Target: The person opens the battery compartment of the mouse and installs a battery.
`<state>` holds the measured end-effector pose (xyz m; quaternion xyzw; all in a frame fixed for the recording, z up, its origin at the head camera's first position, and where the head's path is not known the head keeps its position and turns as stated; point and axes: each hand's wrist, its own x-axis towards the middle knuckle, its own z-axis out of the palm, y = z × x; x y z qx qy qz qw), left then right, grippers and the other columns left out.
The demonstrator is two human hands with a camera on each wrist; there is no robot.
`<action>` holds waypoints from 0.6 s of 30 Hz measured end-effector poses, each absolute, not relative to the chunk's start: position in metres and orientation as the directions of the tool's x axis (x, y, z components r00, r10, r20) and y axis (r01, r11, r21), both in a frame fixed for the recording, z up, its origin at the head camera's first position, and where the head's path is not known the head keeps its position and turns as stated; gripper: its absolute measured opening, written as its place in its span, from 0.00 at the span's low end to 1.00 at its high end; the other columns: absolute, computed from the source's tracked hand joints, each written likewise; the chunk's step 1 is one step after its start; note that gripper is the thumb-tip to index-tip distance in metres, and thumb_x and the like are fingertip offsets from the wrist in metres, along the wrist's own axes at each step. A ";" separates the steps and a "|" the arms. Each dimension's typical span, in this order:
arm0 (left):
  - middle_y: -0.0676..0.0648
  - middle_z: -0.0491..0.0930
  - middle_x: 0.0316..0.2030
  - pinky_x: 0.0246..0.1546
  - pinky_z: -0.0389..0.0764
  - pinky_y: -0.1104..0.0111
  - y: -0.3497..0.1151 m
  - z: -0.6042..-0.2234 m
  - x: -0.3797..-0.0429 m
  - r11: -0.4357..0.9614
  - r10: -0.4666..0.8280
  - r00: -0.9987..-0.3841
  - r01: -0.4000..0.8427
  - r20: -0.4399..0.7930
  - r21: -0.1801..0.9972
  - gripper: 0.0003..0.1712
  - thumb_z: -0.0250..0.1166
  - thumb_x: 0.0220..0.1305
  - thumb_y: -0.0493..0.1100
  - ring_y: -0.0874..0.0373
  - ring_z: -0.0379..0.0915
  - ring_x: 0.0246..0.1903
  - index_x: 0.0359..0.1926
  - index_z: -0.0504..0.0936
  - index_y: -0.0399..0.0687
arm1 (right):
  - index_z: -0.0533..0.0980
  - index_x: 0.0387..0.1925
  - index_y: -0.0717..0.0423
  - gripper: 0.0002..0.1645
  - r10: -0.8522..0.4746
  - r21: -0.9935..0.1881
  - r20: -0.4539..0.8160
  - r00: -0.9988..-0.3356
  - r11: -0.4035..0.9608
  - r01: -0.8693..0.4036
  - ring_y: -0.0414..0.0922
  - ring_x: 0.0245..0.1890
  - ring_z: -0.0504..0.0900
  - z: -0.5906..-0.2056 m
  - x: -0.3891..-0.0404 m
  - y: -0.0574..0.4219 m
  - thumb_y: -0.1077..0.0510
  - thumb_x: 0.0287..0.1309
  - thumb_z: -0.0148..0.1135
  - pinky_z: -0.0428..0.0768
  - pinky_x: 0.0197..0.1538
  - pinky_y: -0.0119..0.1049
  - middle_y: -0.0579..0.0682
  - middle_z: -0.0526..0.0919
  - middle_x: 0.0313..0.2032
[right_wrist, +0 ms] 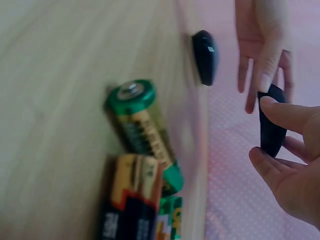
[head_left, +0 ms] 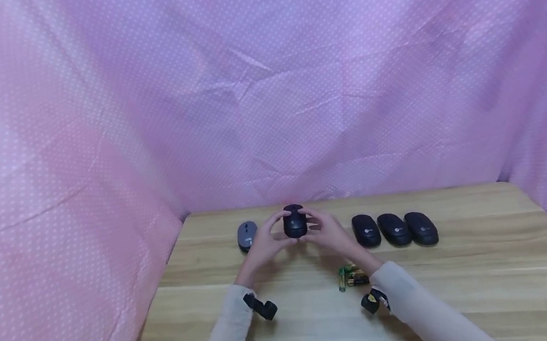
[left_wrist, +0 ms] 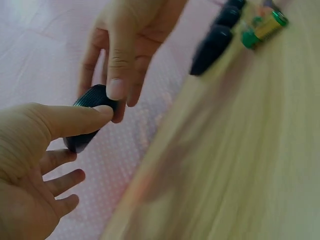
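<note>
A black computer mouse (head_left: 294, 221) is held up between both hands above the far part of the table. My left hand (head_left: 264, 245) pinches its left side with thumb and fingers. From the other side, my right hand (head_left: 327, 233) grips the same mouse, thumb and fingertips on its edges. In the left wrist view the mouse (left_wrist: 90, 98) shows a ribbed surface under the left thumb. The right wrist view shows the mouse (right_wrist: 271, 122) edge-on between the fingers of both hands.
A grey mouse (head_left: 247, 235) lies left of the hands. Three black mice (head_left: 366, 231) stand in a row on the right. Several batteries (head_left: 351, 277) lie on the wooden table (head_left: 314, 322) near the right forearm. A pink dotted cloth (head_left: 297, 107) hangs behind the table.
</note>
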<state>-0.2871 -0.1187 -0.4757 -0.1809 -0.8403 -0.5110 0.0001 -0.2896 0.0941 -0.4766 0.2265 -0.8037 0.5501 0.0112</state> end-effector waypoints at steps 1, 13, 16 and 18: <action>0.41 0.69 0.72 0.73 0.63 0.41 -0.120 -0.476 -0.288 0.429 0.307 -0.934 0.308 0.184 0.849 0.39 0.78 0.55 0.37 0.41 0.63 0.73 0.67 0.75 0.57 | 0.69 0.68 0.67 0.42 -0.355 -0.867 0.272 -0.894 0.313 -0.388 0.68 0.62 0.77 -0.477 -0.290 0.093 0.73 0.50 0.73 0.80 0.62 0.54 0.70 0.71 0.68; 0.43 0.67 0.74 0.75 0.62 0.46 -0.135 -0.481 -0.301 0.572 0.423 -0.894 0.390 0.148 0.721 0.44 0.76 0.59 0.40 0.45 0.59 0.75 0.74 0.67 0.52 | 0.71 0.69 0.60 0.44 -0.358 -0.752 0.201 -0.912 0.540 -0.378 0.62 0.66 0.76 -0.477 -0.294 0.078 0.62 0.51 0.78 0.73 0.69 0.58 0.63 0.74 0.68; 0.44 0.68 0.74 0.75 0.62 0.48 -0.139 -0.482 -0.301 0.594 0.444 -0.886 0.402 0.132 0.697 0.44 0.76 0.60 0.40 0.46 0.59 0.75 0.75 0.67 0.51 | 0.71 0.69 0.61 0.44 -0.363 -0.724 0.189 -0.912 0.576 -0.379 0.62 0.68 0.74 -0.480 -0.295 0.074 0.61 0.50 0.79 0.71 0.71 0.57 0.62 0.75 0.68; 0.43 0.69 0.72 0.75 0.62 0.48 -0.140 -0.483 -0.301 0.600 0.458 -0.879 0.416 0.133 0.683 0.43 0.76 0.59 0.39 0.45 0.61 0.74 0.74 0.68 0.49 | 0.71 0.68 0.61 0.44 -0.368 -0.714 0.182 -0.912 0.588 -0.380 0.62 0.68 0.74 -0.483 -0.294 0.072 0.61 0.50 0.79 0.70 0.71 0.58 0.63 0.75 0.67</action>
